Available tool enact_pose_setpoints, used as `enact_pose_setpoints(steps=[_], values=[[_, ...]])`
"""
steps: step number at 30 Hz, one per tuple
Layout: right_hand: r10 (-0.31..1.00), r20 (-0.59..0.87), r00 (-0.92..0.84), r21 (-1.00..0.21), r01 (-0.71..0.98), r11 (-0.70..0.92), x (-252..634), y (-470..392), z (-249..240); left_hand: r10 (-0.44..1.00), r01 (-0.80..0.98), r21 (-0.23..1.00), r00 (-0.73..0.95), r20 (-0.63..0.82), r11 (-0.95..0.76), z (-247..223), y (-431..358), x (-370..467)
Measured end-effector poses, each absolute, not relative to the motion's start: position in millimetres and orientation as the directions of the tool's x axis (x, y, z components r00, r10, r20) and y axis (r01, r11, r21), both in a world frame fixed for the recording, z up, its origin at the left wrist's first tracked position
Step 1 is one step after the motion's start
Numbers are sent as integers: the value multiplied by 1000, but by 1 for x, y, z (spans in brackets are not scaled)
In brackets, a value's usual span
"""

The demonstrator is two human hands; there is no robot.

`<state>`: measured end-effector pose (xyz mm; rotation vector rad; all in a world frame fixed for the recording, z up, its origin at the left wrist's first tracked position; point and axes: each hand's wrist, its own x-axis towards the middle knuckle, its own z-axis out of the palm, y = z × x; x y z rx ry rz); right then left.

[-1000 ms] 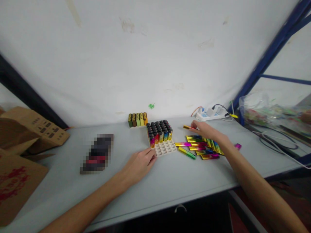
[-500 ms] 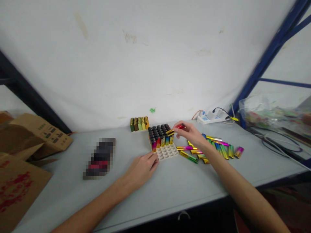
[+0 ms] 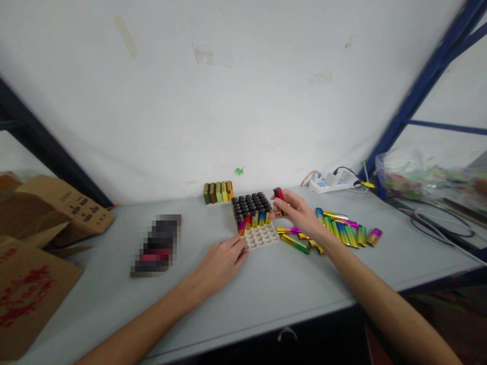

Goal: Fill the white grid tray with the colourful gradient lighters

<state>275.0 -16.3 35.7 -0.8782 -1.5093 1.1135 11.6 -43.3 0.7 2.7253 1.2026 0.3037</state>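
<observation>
A white tray (image 3: 262,237) with round holes holds rows of upright black-topped lighters (image 3: 251,207) in its back part; several front holes are bare. My left hand (image 3: 224,258) rests on the table with its fingertips at the tray's front left corner. Right of the lighters, my right hand (image 3: 294,208) pinches a red lighter (image 3: 279,196), now nearly upright. Shiny multicoloured cases (image 3: 344,233) lie loose to the right of the tray, some partly behind my right forearm.
A smaller block of green and yellow pieces (image 3: 218,192) stands by the wall. Cardboard boxes (image 3: 34,294) are at the left, beside a blurred-out dark object (image 3: 155,246). A power strip (image 3: 331,182) and cables (image 3: 437,223) lie at the right.
My right hand has turned the red lighter from a slanted, nearly flat position to nearly upright, slightly right of the rows. My left hand stays at the tray's corner.
</observation>
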Motion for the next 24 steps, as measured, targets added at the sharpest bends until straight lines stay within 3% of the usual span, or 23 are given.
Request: enact_pose_setpoints(steps=[7,13,17,24], values=[[946,178,-270,-984,-41,173,253,-28,29,755,723,230,647,107,-651,2,-43,12],[971,231,-53,-946,220,237,242,-23,13,752,719,234,651,103,-655,4,-43,11],[970,236,55,-890,414,193,242,-21,5,743,712,221,660,114,-666,2,-43,11],[972,232,45,-868,461,186,242,-20,3,756,735,187,648,91,-652,3,-43,12]])
